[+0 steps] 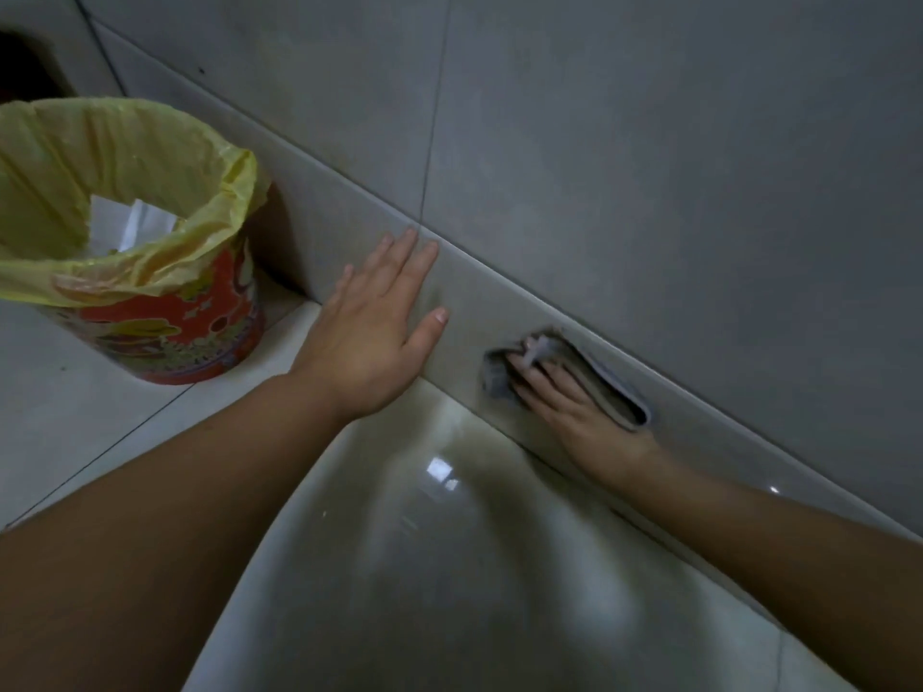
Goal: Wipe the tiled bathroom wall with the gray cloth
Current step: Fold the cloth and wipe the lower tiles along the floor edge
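The gray tiled wall [649,167] fills the upper right of the head view, with a lower skirting band of tile along the floor. My right hand [579,417] presses the folded gray cloth [604,382] flat against that lower band, fingers straight over it. The cloth shows around the fingers and along the hand's upper side. My left hand [379,332] lies flat on the same tile band to the left of the cloth, fingers spread and straight, holding nothing.
A round bin [165,337] with a red patterned side and a yellow plastic liner stands on the floor at the left, close to the wall, with white paper inside. Glossy light floor tiles [429,541] reflect light below my arms.
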Demonstrator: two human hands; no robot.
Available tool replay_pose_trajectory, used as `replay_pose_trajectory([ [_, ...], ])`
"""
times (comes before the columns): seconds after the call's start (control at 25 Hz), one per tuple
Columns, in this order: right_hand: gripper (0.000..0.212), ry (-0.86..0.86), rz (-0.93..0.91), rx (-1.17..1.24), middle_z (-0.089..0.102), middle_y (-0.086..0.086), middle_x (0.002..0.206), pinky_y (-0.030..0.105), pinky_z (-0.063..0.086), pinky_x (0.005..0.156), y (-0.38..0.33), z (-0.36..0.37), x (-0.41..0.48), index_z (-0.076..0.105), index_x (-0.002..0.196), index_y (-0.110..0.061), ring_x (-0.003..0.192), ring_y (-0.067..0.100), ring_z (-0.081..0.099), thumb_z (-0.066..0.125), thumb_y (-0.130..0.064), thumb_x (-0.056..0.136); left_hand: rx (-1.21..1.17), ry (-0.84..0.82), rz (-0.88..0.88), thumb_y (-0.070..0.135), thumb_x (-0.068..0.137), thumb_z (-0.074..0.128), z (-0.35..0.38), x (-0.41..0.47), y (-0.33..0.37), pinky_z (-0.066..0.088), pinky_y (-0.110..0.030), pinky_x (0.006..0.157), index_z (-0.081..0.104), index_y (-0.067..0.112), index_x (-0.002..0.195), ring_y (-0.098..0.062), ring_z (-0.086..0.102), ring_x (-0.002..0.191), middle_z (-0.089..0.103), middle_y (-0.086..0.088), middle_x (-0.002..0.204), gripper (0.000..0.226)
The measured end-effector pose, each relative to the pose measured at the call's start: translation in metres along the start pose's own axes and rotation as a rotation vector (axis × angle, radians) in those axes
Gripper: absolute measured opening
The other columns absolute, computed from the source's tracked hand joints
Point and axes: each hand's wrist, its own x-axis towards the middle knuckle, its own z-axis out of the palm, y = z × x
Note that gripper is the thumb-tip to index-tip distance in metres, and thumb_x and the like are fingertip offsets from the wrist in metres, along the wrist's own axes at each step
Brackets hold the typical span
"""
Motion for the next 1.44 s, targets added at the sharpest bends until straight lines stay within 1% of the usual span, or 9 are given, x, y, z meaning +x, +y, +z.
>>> replay_pose_trajectory([
  [0.12, 0.053, 0.143, -0.007, -0.098, 0.041, 0.013, 0.149, 0.034, 0.008, 0.119, 0.001, -0.008, 0.031, 0.040, 0.143, 0.002, 0.140, 0.025, 0.035, 0.016, 0.001, 0.095, 0.010, -0.002, 0.010, 0.051, 0.100, 0.030, 0.003, -0.004, 0.012, 0.001, -0.037, 0.121, 0.007, 0.028, 0.157, -0.010, -0.005, 0.151, -0.001, 0.006, 0.166, 0.065],
  [0.24, 0.074, -0.112, -0.061, -0.277, -0.003, 0.004, 0.163, 0.030, -0.003, 0.120, 0.005, 0.034, -0.002, 0.001, 0.154, -0.006, 0.150, 0.016, -0.004, 0.030, -0.004, 0.086, 0.011, 0.006, 0.012, 0.054, 0.096, 0.027, 0.012, -0.007, 0.023, 0.002, -0.036, 0.120, 0.010, 0.028, 0.157, -0.010, -0.003, 0.152, 0.001, 0.006, 0.166, 0.068],
  [0.32, 0.080, -0.246, -0.107, -0.314, -0.014, 0.000, 0.162, 0.028, -0.004, 0.120, 0.018, 0.041, -0.057, 0.003, 0.153, -0.012, 0.149, 0.011, -0.010, 0.036, -0.006, 0.081, -0.002, 0.002, 0.019, 0.054, 0.094, 0.026, 0.018, -0.009, 0.030, 0.003, -0.037, 0.121, 0.011, 0.028, 0.157, -0.012, -0.001, 0.152, 0.002, 0.005, 0.166, 0.070],
  [0.56, 0.058, 0.214, 0.078, -0.285, 0.034, 0.020, 0.152, 0.033, -0.003, 0.121, 0.004, -0.071, -0.047, 0.044, 0.141, 0.002, 0.149, 0.026, 0.000, 0.041, 0.005, 0.083, -0.003, 0.041, 0.041, 0.052, 0.095, 0.025, 0.017, -0.019, 0.055, -0.002, -0.031, 0.119, 0.011, 0.027, 0.157, -0.010, -0.003, 0.152, 0.003, 0.005, 0.166, 0.069],
  [0.68, 0.049, 0.270, -0.033, -0.484, 0.047, 0.022, 0.143, 0.032, -0.002, 0.120, -0.002, -0.083, 0.029, 0.054, 0.133, 0.003, 0.138, 0.037, 0.035, 0.046, 0.001, 0.085, -0.012, 0.117, 0.007, 0.049, 0.101, 0.029, 0.004, -0.021, 0.055, 0.000, -0.032, 0.120, 0.011, 0.026, 0.157, -0.011, -0.002, 0.152, 0.005, 0.003, 0.166, 0.063],
  [0.92, 0.058, -0.113, -0.075, -0.615, 0.060, 0.009, 0.133, 0.029, -0.005, 0.120, -0.016, -0.011, 0.059, 0.062, 0.127, -0.005, 0.123, 0.024, 0.057, 0.030, -0.005, 0.078, 0.021, 0.140, -0.077, 0.044, 0.104, 0.033, 0.000, -0.061, 0.030, 0.003, -0.036, 0.121, 0.012, 0.027, 0.157, -0.010, 0.000, 0.151, 0.006, 0.004, 0.166, 0.060],
  [1.04, 0.078, -0.280, -0.079, -0.587, 0.049, 0.009, 0.143, 0.027, -0.002, 0.119, 0.002, 0.015, -0.045, 0.021, 0.151, -0.004, 0.142, 0.021, 0.032, 0.031, -0.006, 0.074, 0.034, 0.097, -0.113, 0.047, 0.103, 0.030, 0.007, -0.082, 0.026, 0.005, -0.038, 0.122, 0.012, 0.028, 0.157, -0.011, 0.000, 0.152, 0.006, 0.003, 0.166, 0.060],
  [1.2, 0.075, -0.005, 0.015, -0.486, 0.033, 0.010, 0.154, 0.027, 0.001, 0.119, 0.017, -0.044, -0.131, 0.032, 0.148, -0.006, 0.149, 0.015, -0.006, 0.037, 0.005, 0.074, 0.014, 0.056, -0.069, 0.045, 0.104, 0.033, 0.021, -0.089, 0.054, 0.006, -0.039, 0.123, 0.013, 0.026, 0.157, -0.014, 0.002, 0.152, 0.007, 0.001, 0.166, 0.060],
  [1.44, 0.058, 0.166, 0.027, -0.511, 0.034, 0.018, 0.153, 0.037, -0.002, 0.122, 0.012, -0.069, -0.066, 0.044, 0.142, -0.002, 0.143, 0.035, 0.018, 0.051, 0.005, 0.085, -0.017, 0.066, 0.022, 0.043, 0.103, 0.037, 0.040, -0.057, 0.101, 0.004, -0.036, 0.121, 0.013, 0.025, 0.157, -0.012, -0.001, 0.152, 0.005, 0.002, 0.166, 0.062],
])
